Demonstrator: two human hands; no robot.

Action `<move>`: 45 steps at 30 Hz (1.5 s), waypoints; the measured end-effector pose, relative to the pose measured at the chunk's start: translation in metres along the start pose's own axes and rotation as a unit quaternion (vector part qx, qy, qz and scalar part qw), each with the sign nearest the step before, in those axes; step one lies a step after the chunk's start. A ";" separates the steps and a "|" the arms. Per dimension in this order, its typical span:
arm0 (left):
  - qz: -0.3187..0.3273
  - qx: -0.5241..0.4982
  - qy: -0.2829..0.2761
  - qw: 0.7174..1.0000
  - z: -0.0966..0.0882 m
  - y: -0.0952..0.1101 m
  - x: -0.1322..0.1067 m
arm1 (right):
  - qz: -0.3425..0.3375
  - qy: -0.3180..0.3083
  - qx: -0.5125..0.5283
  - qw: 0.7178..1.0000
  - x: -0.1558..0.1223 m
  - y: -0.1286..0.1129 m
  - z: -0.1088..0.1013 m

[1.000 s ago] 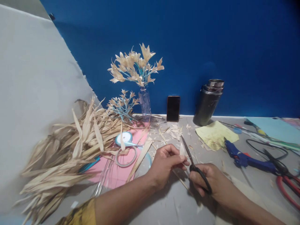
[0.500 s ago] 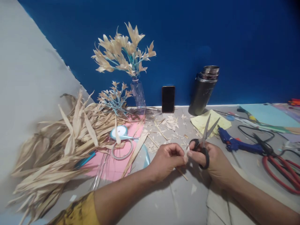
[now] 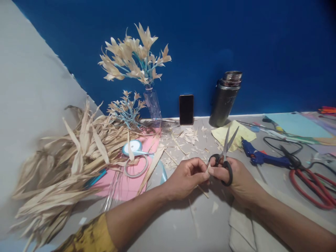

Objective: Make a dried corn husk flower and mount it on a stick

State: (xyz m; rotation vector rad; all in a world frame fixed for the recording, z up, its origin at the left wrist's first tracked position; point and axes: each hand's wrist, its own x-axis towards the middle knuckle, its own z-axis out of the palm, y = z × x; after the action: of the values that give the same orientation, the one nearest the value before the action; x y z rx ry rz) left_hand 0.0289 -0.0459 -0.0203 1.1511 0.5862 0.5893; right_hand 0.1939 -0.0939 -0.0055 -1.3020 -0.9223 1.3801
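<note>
Husk piece (image 3: 208, 168), one, between two hands (image 3: 187, 177) (image 3: 241, 182); black scissors (image 3: 228, 173), one.

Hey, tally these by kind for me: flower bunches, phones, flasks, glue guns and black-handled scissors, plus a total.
Flower bunches: 2
Phone: 1
Flask: 1
Glue gun: 1
Black-handled scissors: 1 pair
Total: 6

in front of the phone (image 3: 186, 109), the left hand (image 3: 189, 177) and right hand (image 3: 240, 183) pinch a husk piece (image 3: 208, 169); the right holds scissors (image 3: 225, 153) too.
</note>
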 end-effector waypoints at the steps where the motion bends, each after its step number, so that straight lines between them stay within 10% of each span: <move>1: -0.003 0.004 -0.005 1.000 -0.001 0.000 0.000 | 0.000 0.003 -0.011 1.000 -0.001 -0.001 0.000; 13: 0.017 0.104 -0.008 0.994 -0.008 0.013 -0.003 | 0.011 -0.031 0.097 0.995 0.003 -0.003 -0.010; 22: 0.005 0.115 -0.008 0.993 -0.009 0.010 -0.002 | 0.006 -0.008 -0.054 0.998 0.000 -0.004 -0.007; 27: -0.023 0.023 0.027 0.999 -0.008 0.013 0.000 | 0.002 -0.005 0.044 0.999 0.005 -0.008 -0.009; 34: -0.017 -0.098 0.109 0.989 -0.002 0.007 0.004 | -0.042 -0.009 -0.084 0.996 0.003 -0.003 -0.006; 45: -0.057 -0.149 0.072 0.985 0.002 0.010 0.000 | -0.029 0.013 -0.093 0.995 -0.001 -0.002 -0.003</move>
State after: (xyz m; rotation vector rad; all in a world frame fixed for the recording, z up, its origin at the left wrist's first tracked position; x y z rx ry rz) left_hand 0.0287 -0.0444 -0.0107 0.7936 0.6582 0.6415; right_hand 0.1969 -0.0950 -0.0041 -1.4170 -1.0840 1.2533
